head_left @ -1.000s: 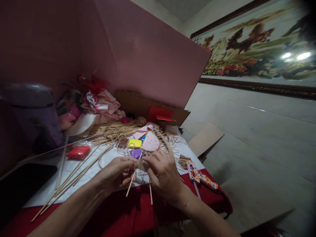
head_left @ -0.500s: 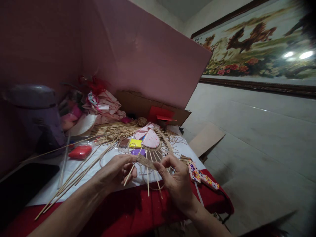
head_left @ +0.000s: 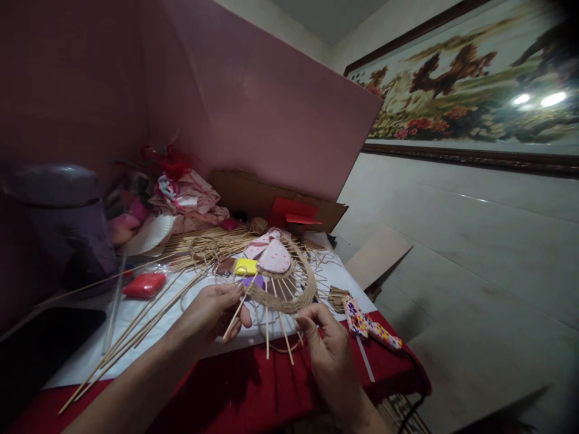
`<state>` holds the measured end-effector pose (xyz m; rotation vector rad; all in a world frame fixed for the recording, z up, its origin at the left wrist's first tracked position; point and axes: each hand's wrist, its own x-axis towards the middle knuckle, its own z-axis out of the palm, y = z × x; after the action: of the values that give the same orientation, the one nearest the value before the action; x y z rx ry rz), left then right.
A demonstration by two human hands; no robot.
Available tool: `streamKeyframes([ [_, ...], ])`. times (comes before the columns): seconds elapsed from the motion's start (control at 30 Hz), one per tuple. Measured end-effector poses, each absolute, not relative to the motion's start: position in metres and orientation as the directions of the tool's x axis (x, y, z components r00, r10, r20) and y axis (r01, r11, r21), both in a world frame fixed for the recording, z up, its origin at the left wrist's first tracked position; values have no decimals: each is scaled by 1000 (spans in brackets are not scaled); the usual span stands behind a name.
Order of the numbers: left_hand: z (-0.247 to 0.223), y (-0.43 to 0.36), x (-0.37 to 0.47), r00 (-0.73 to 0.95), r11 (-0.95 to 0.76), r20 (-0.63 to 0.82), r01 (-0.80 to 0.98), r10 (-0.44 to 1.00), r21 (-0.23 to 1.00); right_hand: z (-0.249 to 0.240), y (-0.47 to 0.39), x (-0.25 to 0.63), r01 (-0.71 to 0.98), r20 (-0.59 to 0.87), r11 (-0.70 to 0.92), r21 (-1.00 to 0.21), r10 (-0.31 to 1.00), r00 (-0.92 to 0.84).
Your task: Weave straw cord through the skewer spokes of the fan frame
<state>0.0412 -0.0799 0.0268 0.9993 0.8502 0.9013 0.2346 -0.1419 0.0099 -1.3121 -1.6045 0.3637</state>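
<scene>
A fan-shaped piece of thin sticks has a band of woven twine curving round it and a pink dotted cloth pad at its centre. My left hand pinches the left end of the woven band and a stick there. To the right, my right hand is closed just below the band, thumb against forefinger; what it pinches is too small to make out. Bare stick ends point down between the hands, and a loop of loose twine hangs by them.
Behind lie a bundle of sticks, yellow and purple packets and a red packet. A purple container and black flat object are left. Floral cloth-covered handle lies right; cardboard stands behind.
My right hand has moved away from the woven band, down and to the right, uncovering more of the band. My left hand keeps its hold at the left end.
</scene>
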Motion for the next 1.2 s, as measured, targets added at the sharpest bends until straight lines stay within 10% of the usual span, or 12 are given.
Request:
streamKeyframes([
  [0.93,16,-74,45,249,239,-193,-168,949,956,24,-120,233,532,644,483,-695,747,164],
  [1.2,15,-73,42,255,143,-98,-163,962,976,61,-116,192,492,856,756,-431,516,-43],
])
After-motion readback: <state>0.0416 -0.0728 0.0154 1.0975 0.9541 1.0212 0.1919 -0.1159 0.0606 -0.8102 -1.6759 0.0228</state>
